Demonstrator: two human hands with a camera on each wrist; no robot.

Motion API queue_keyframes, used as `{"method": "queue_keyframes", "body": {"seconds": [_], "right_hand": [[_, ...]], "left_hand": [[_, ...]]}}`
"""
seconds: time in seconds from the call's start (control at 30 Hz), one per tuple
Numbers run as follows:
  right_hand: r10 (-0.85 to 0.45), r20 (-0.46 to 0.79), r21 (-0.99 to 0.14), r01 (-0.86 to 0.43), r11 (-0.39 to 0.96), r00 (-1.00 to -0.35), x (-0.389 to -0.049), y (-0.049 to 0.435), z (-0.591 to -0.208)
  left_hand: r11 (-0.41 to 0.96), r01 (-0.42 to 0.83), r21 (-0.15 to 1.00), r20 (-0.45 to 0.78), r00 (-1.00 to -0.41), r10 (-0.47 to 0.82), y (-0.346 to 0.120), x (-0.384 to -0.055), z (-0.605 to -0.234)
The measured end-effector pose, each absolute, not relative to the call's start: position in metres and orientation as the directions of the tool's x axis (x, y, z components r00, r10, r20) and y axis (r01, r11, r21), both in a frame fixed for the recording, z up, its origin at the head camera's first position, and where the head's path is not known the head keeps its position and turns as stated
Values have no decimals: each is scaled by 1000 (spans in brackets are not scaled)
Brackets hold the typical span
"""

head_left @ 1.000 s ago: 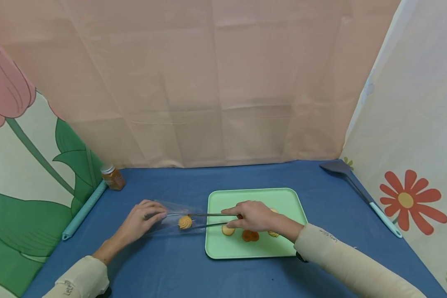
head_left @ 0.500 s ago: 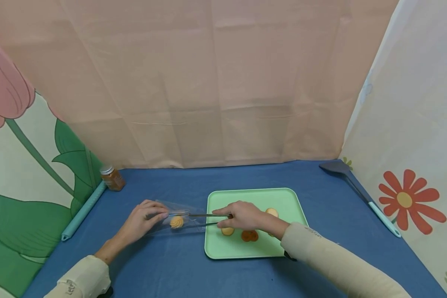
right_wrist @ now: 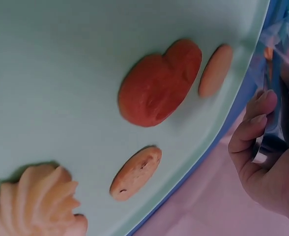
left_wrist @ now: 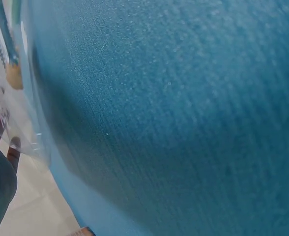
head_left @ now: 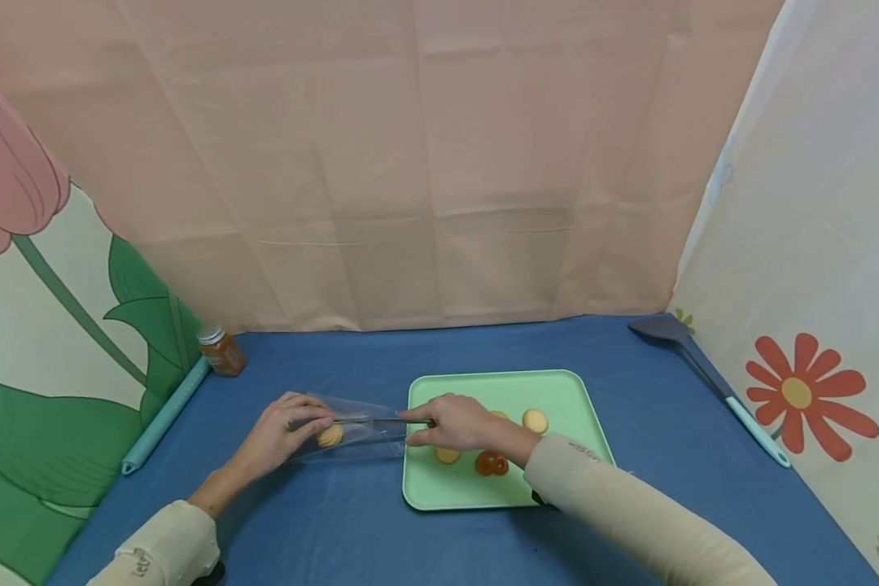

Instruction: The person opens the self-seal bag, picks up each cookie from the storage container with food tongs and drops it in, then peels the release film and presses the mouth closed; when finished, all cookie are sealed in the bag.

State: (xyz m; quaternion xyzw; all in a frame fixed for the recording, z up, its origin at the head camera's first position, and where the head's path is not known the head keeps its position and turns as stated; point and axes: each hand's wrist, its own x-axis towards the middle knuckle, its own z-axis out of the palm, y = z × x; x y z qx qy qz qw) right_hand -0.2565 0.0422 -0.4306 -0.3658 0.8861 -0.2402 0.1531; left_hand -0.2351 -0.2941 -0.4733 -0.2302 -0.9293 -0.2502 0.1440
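Note:
My left hand pinches the edge of a clear plastic bag left of the green tray. My right hand grips metal tongs over the tray's left side, and their arms reach leftward into the bag. Between the tongs' ends is a swirled, golden cookie, deep in the bag close to the left fingers; the left wrist view shows this cookie through the plastic. On the tray lie a reddish double-lobed cookie, round pale cookies and another swirled cookie.
A jar with a silver lid stands at the back left, beside a rolled teal mat or tube. To the right lies a dark spatula with a light-blue handle. Blue cloth covers the table.
My right hand has moved left with the tongs, carrying the swirled cookie farther into the bag toward my left hand. The left hand holds its place.

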Motion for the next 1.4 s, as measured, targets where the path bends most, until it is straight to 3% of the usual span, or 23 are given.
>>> {"method": "queue_keyframes", "body": {"seconds": [0.27, 0.53, 0.87, 1.4], "right_hand": [[-686, -62, -492, -576, 653, -725, -255, 31, -433], [-668, -58, -441, -581, 684, -742, -255, 26, -432], [-654, -129, -455, -541, 707, -745, -252, 43, -426], [-666, -55, -520, -548, 655, -743, -251, 92, -421]], "left_hand": [[764, 524, 377, 409, -834, 371, -294, -234, -472], [776, 500, 385, 386, -851, 356, -293, -234, -469], [775, 520, 359, 425, -830, 360, -295, -235, -468], [785, 506, 358, 421, -838, 348, -301, -235, -467]]}}
